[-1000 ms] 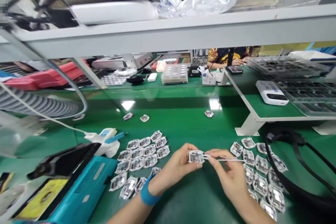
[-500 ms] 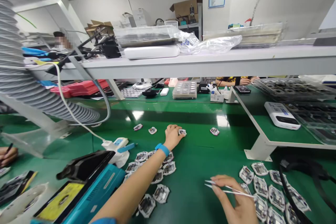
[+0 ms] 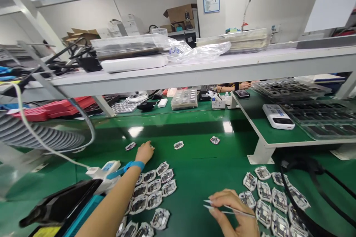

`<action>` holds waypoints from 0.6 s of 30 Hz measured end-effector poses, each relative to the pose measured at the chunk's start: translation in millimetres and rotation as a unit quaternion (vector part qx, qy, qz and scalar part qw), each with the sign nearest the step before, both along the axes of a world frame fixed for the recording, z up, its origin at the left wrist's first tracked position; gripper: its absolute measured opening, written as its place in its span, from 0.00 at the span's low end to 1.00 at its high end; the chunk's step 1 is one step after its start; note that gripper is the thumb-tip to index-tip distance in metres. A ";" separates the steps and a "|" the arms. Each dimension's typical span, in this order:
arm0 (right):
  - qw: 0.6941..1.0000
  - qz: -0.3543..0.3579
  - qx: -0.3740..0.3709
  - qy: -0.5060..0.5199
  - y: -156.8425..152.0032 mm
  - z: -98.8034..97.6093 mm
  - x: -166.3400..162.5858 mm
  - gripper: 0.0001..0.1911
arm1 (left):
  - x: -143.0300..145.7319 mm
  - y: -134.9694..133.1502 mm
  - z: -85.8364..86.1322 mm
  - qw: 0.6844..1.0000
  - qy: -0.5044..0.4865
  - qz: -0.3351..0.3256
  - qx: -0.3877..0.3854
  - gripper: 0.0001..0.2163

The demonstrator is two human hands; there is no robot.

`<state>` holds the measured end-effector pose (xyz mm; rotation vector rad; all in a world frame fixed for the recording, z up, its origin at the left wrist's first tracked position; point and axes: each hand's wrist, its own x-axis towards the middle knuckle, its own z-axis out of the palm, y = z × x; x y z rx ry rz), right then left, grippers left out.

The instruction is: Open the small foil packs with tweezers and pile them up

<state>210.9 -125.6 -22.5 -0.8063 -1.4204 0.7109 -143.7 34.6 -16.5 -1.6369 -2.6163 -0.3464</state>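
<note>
My right hand (image 3: 232, 214) pinches slim white tweezers (image 3: 226, 212); what my left hand (image 3: 144, 153) grips, if anything, I can't tell. On the glossy green counter (image 3: 194, 183), right of that nearer left hand, lies a flat white-rimmed electronic module (image 3: 178, 145), its long axis roughly crosswise.

Our one head-worn view, facing forward and down, right hand (image 3: 243, 224) near, left hand (image 3: 144, 153) farther out, green workbench (image 3: 200, 177) below, shelf (image 3: 194, 77) across.

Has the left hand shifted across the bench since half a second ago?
Yes: leftward. Judged against the white stand leg, the left hand is now farther away to its left.
</note>
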 end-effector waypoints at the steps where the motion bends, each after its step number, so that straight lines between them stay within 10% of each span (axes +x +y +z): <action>1: 1.000 0.006 0.005 -0.002 -0.1 1.8 0.8 0.02 | 1.4 -2.3 1.7 1.000 0.000 -0.015 0.004 0.15; 5: 0.996 0.046 0.056 -0.050 1.4 8.5 6.5 0.06 | 40.2 -9.6 5.4 0.993 -0.015 -0.115 0.035 0.16; 12: 0.993 0.037 0.108 -0.028 3.7 9.2 1.0 0.16 | 198.1 -43.5 -11.4 0.907 -0.133 -0.398 0.031 0.19; 18: 0.985 0.097 0.092 -0.108 -0.8 22.2 16.2 0.31 | 277.4 -60.0 -25.8 0.863 -0.184 -0.471 0.018 0.19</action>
